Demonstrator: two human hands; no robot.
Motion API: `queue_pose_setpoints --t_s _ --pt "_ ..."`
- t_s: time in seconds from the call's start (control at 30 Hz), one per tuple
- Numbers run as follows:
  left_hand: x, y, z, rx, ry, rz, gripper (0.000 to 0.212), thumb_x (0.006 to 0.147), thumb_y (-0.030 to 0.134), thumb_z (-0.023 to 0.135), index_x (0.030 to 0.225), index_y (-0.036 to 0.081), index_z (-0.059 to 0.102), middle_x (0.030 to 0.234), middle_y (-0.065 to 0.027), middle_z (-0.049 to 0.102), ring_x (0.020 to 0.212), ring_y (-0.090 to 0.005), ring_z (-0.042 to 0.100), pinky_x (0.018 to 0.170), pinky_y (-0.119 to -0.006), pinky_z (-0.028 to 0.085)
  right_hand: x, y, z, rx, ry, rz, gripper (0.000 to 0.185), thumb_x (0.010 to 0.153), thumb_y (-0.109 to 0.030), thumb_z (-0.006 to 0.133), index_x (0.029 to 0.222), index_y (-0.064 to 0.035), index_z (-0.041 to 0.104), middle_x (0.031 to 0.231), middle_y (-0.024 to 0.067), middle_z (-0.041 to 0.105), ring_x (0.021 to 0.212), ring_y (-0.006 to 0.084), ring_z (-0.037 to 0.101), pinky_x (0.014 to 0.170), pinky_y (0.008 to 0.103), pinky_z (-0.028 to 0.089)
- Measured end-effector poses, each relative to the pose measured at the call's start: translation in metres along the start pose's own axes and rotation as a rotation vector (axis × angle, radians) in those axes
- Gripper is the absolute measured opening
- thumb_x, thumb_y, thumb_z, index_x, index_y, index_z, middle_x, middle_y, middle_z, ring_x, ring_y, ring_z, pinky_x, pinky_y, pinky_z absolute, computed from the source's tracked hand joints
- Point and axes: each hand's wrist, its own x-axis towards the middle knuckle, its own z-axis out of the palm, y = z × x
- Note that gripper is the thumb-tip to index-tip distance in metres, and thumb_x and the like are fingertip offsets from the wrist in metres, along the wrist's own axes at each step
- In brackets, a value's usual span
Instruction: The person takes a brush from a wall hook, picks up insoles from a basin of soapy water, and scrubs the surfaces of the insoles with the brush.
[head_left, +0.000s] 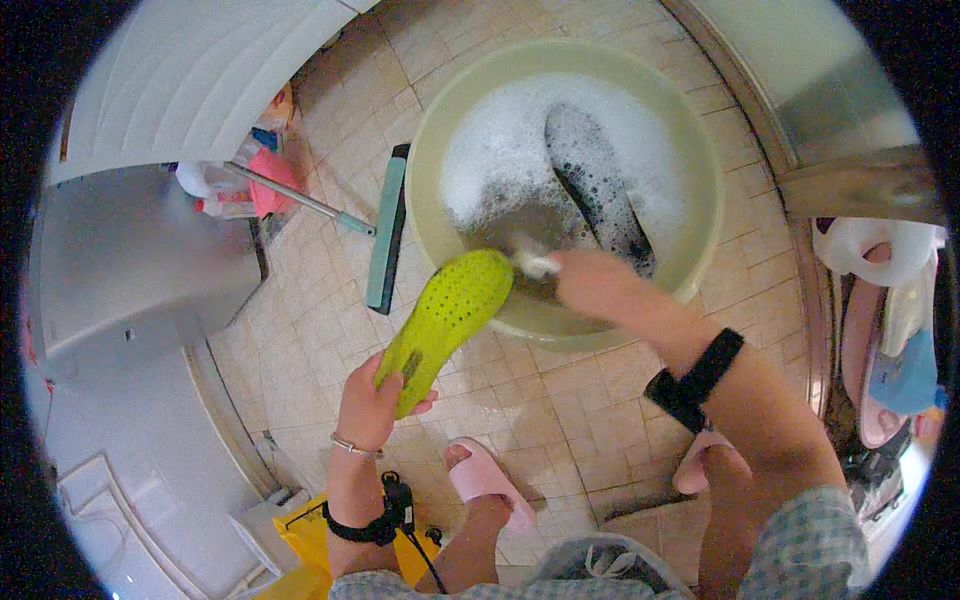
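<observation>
My left hand (367, 401) grips the heel end of a yellow-green perforated insole (450, 319), its toe end reaching over the near rim of a large pale-green basin (712, 202). In my right hand (596, 289), above the basin's near part, is a white-handled tool (536, 264), probably a brush. Blur hides its head, which is close to the insole's toe end. White suds (487, 154) cover much of the cloudy water. A dark insole-shaped piece (592, 161), speckled with foam, lies partly above the surface.
Left of the basin, a green floor squeegee (386, 232) rests on the tiles. Bottles and a pink item (274, 184) stand behind its pole. My feet wear pink slides (480, 472). A yellow item (307, 536) lies lower left; a shelf at right holds another pink slide (862, 352).
</observation>
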Motion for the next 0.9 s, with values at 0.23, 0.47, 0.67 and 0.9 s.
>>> queue_pose_setpoints --t_s 0.23,0.47,0.67,0.9 --pt "0.003 -0.01 -0.004 -0.023 -0.011 -0.025 0.029 0.086 0.008 0.038 0.111 -0.005 0.041 0.091 -0.0183 0.057 0.072 -0.0306 0.063 0.06 -0.035 0.055 -0.022 -0.039 -0.018 0.06 -0.027 -0.088 0.029 0.08 -0.015 0.04 0.106 -0.0049 0.051 0.084 0.0198 0.059 0.077 0.0346 0.058 0.067 0.0439 0.046" --pt "0.006 -0.001 0.005 -0.025 -0.052 -0.062 0.032 0.084 -0.001 0.03 0.114 -0.006 0.041 0.093 -0.0179 0.057 0.075 -0.0261 0.063 0.062 -0.031 0.055 0.013 -0.029 0.027 0.159 -0.013 0.089 0.027 0.08 -0.018 0.041 0.1 -0.0042 0.052 0.085 0.0199 0.059 0.08 0.0365 0.057 0.071 0.0436 0.045" --pt "0.001 -0.004 -0.001 0.067 -0.03 -0.033 0.032 0.084 -0.001 0.03 0.113 -0.006 0.041 0.092 -0.0178 0.057 0.074 -0.0259 0.063 0.062 -0.031 0.055 -0.012 -0.019 -0.011 0.105 0.041 0.035 0.029 0.079 -0.015 0.042 0.105 -0.0052 0.051 0.083 0.0186 0.06 0.075 0.0372 0.058 0.066 0.0444 0.046" --pt "0.006 0.0 0.009 -0.052 -0.064 -0.038 0.032 0.084 -0.001 0.03 0.114 -0.006 0.041 0.094 -0.0184 0.056 0.074 -0.0259 0.063 0.062 -0.03 0.055 -0.044 -0.085 -0.018 0.002 0.017 -0.112 0.032 0.079 -0.014 0.043 0.108 -0.0021 0.048 0.073 0.018 0.059 0.067 0.034 0.059 0.057 0.0445 0.047"
